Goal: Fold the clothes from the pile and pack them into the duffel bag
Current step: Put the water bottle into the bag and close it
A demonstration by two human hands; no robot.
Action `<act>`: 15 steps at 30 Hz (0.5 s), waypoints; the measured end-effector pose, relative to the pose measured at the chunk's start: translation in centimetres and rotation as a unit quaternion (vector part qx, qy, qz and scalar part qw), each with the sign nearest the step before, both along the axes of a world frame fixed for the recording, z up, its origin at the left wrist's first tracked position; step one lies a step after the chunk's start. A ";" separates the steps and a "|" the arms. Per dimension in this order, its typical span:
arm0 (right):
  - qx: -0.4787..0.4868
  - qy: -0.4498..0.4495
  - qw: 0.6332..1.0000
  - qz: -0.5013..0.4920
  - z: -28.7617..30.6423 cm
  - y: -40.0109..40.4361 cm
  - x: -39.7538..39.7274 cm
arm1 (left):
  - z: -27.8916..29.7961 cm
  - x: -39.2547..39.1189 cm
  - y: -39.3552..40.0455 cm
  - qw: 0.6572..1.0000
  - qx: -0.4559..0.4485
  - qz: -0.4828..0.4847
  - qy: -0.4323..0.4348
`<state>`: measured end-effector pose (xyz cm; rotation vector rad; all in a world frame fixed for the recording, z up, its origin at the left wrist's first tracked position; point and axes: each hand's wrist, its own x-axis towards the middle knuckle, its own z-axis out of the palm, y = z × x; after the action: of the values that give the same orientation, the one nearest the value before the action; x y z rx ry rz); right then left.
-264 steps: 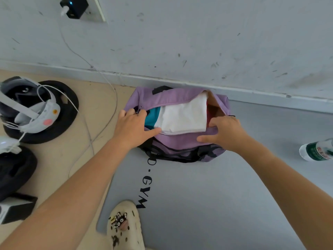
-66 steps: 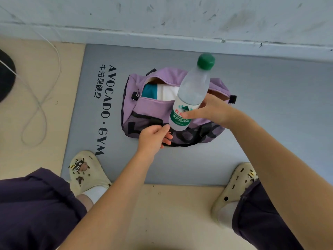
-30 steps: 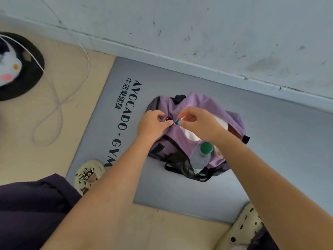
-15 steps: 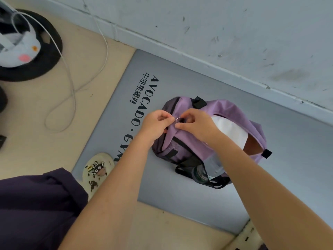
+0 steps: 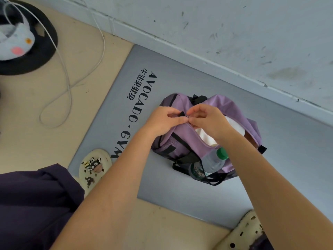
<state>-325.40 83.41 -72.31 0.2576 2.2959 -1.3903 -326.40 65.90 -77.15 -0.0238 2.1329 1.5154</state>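
Purple bag (image 5: 183, 139) lies on the grey mat (image 5: 180, 186) near the wall, its top part open with white cloth (image 5: 205, 137) showing inside. Both hands meet at the bag's end nearest the mat's lettering: left hand (image 5: 162, 121) curled, pinching the fabric edge; right hand (image 5: 207, 121) pinching what looks like the zip pull, too small to be sure. A green-capped bottle (image 5: 210, 163) sits in the bag's near side, under the black straps.

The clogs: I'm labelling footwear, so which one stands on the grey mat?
The clog with the cow charm, by the person's left arm: its toe is on the grey mat. The other clog, bottom right, sits mostly on the beige floor.
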 end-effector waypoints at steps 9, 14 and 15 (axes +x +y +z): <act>0.159 0.037 0.985 0.055 -0.9 -0.8 0.2 | -0.2 0.7 -0.3 0.994 0.049 0.091 0.020; 0.352 -0.010 0.925 0.142 0.1 3.3 0.5 | -0.3 1.1 -0.6 0.974 -0.027 0.207 0.083; 0.388 -0.024 0.911 0.135 0.4 5.4 1.1 | -0.3 1.2 -0.9 0.968 -0.039 0.230 0.091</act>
<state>-324.35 88.76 -71.95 0.1917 2.6081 -0.2826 -325.22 65.03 -77.45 -0.4527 2.4526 1.7377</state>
